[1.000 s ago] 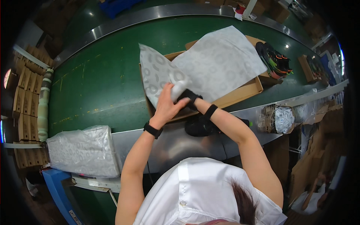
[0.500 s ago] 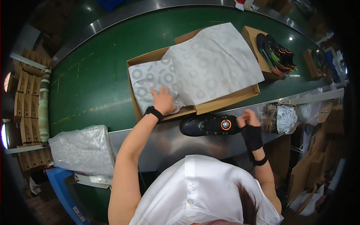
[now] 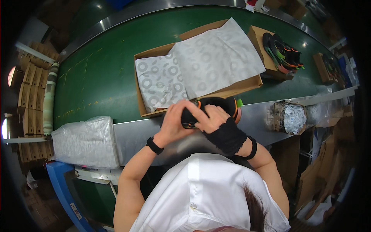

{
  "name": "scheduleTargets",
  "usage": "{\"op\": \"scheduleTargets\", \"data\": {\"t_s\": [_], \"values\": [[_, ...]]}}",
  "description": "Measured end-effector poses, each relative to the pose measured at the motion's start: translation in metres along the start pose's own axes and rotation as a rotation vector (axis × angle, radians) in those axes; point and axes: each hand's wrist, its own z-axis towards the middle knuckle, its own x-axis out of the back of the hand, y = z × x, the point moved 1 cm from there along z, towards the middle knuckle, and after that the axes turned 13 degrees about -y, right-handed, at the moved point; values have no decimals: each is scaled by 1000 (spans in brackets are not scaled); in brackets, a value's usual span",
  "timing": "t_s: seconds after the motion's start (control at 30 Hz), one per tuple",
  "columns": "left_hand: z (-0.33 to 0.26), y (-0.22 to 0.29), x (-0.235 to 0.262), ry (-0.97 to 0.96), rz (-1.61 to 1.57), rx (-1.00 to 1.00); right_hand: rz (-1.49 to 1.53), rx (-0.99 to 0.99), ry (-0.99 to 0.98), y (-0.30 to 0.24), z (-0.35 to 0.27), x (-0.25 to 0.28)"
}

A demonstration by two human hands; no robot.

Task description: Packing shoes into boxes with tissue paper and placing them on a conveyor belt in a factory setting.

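A black sneaker [image 3: 228, 104] with orange trim and a green heel tab is between my two hands at the near edge of the conveyor. My left hand [image 3: 176, 123] wraps round its toe end at the left. Over its middle lies my right hand [image 3: 216, 119], in a black fingerless wrist wrap, its fingers bent onto the upper. Both hands cover much of the sneaker. Just beyond them stands an open cardboard shoebox [image 3: 139, 92], lined with white tissue paper [image 3: 216, 58] printed with grey rings. The paper spreads over the box's right part.
More sneakers [image 3: 282, 54] sit by a cardboard box [image 3: 258, 38] at the right on the green conveyor [image 3: 96, 73]. A plastic-wrapped paper stack [image 3: 85, 143] lies at the near left. A carton of white paper bits [image 3: 294, 119] is at the right. Stacked boxes [image 3: 29, 100] line the far left.
My left hand has come off the tissue paper onto the sneaker's toe. My right hand has moved left onto its upper. The sneaker has turned, showing its collar and heel tab.
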Motion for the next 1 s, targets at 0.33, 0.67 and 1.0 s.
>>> {"op": "scheduleTargets", "data": {"t_s": [0.33,0.67,1.0], "values": [[-11,-39,51,311,-811,349,294,119,407,18,-1,46],[83,-155,0,311,-1611,744,1390,-478,-292,112,-35,-90],[73,-182,-10,-17,-1587,1041,1327,-698,413,87,24,-124]]}}
